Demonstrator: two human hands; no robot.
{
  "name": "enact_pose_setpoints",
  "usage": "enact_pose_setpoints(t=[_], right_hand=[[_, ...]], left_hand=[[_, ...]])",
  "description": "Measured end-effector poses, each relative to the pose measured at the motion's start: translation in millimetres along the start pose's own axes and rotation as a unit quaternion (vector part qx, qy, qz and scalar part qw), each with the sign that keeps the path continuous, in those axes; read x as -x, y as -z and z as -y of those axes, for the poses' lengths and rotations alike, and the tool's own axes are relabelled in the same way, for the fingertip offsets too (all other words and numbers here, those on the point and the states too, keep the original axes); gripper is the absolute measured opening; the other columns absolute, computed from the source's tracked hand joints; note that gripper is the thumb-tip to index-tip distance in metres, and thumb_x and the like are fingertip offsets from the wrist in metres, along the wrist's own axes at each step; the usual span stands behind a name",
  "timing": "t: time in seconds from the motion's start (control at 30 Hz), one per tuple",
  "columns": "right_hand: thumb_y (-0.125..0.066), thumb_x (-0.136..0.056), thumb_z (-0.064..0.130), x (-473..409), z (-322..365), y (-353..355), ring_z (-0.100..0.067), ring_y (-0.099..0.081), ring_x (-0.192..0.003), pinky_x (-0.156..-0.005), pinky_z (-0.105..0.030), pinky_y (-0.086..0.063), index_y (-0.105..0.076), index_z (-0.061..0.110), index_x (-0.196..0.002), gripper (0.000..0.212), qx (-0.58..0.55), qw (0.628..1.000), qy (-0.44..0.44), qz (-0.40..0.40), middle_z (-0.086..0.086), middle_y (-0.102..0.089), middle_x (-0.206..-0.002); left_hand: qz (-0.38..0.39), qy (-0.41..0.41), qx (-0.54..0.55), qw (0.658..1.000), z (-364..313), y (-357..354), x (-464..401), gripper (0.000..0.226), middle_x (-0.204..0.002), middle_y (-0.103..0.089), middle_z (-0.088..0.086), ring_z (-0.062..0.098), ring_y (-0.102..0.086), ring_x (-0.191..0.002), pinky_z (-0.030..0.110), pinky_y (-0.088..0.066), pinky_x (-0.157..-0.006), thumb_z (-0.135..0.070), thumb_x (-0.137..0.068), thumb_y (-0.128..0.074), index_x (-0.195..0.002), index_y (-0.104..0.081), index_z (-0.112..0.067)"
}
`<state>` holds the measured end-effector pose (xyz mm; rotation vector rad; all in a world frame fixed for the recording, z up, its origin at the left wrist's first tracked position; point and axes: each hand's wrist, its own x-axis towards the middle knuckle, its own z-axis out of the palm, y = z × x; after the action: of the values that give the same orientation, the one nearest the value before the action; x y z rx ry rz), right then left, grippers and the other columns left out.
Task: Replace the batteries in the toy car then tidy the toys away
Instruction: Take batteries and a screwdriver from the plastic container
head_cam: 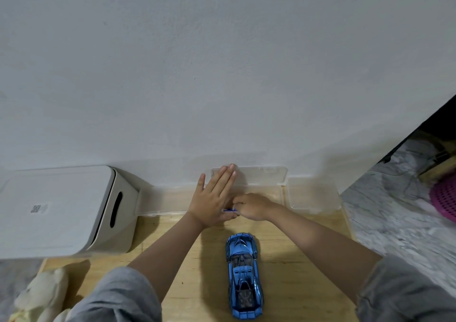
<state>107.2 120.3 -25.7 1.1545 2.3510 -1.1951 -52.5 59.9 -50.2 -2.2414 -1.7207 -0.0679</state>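
— Pale wall behind, wooden board (283,284) on the floor, and a clear plastic box (261,173) pushed against the wall. Why is the left hand (213,197) laid out like that?

— Its fingers are straight and together, palm down, reaching to the box's rim; my guess is it steadies the box while the other hand works.

— And the right hand (251,207)?

— Fingers curled in, pinching a small blue-and-white object (230,210) just beside the left palm. It could be a battery or its pack; too hidden to tell.

— Where's the toy car (243,274)?

— On the board, near the person, between the forearms, touched by neither hand. It stands on its wheels, nose toward the wall: glossy blue, low and sporty, with a dark grille at the rear.

— Anything else?

— A white lidded bin (66,210) on the left, and a cream plush toy (42,297) at the board's near corner.
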Motion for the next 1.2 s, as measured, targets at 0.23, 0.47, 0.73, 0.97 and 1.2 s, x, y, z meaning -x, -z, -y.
enact_pose_setpoints(t=[0.23, 0.47, 0.73, 0.97, 1.2], right_hand=[[-0.041, -0.089, 0.031, -7.2, 9.1, -1.9, -0.018, -0.042, -0.062, -0.058, -0.032, -0.033, -0.058, 0.009, -0.073, 0.032, -0.031, 0.999, 0.007, 0.016, -0.006, -0.051, -0.066], [-0.047, -0.094, 0.04, -1.4, 1.7, 3.3, -0.014, -0.043, -0.056, -0.055, -0.029, -0.033, -0.049, 0.017, -0.064, 0.038, -0.02, 1.0, 0.019, -0.008, 0.0, -0.048, -0.06], [-0.043, -0.097, 0.039, 28.9, -6.2, 9.9, -0.025, -0.059, -0.084, -0.061, -0.033, -0.039, -0.044, 0.009, -0.113, 0.034, 0.144, 0.979, 0.042, -0.137, -0.007, -0.063, -0.099], [-0.039, -0.091, 0.038, 72.0, -34.6, 3.4, -0.019, -0.061, -0.05, -0.035, -0.023, -0.039, -0.059, 0.013, -0.115, 0.039, 0.197, 0.88, 0.129, -0.411, 0.0, -0.066, -0.096], [-0.048, -0.096, 0.02, 88.2, -41.4, 10.2, -0.024, -0.059, -0.074, -0.061, -0.036, -0.048, -0.058, 0.016, -0.113, 0.02, -0.005, 0.91, 0.042, -0.413, 0.005, -0.057, -0.106]], left_hand=[[0.013, -0.004, -0.015, 1.0, -0.1, 0.5, 0.0, 0.131, -0.159, 0.009, 0.006, 0.02, 0.007, -0.147, 0.052, -0.014, -0.11, -0.08, -0.057, -0.054, -0.151, 0.002, -0.008], [-0.003, 0.004, 0.0, 1.0, -0.8, -1.7, 0.6, 0.113, -0.16, 0.005, 0.006, 0.02, 0.0, -0.148, 0.052, -0.018, -0.109, -0.077, -0.07, -0.042, -0.151, -0.003, -0.008], [0.011, 0.016, -0.017, 1.0, -3.5, -1.3, -0.4, 0.121, -0.16, 0.001, 0.008, 0.022, -0.001, -0.148, 0.056, -0.012, -0.111, -0.085, -0.067, -0.043, -0.151, -0.006, -0.005], [0.01, 0.017, -0.003, 1.0, -12.3, 2.5, 1.6, 0.122, -0.151, -0.025, 0.01, 0.028, -0.021, -0.141, 0.055, -0.019, -0.109, -0.076, -0.065, -0.057, -0.149, -0.008, -0.003], [-0.008, 0.02, 0.002, 1.0, -25.2, 14.0, 3.6, 0.098, -0.125, -0.048, 0.011, 0.028, -0.045, -0.116, 0.052, -0.042, -0.098, -0.065, -0.066, -0.063, -0.138, -0.037, -0.003]])
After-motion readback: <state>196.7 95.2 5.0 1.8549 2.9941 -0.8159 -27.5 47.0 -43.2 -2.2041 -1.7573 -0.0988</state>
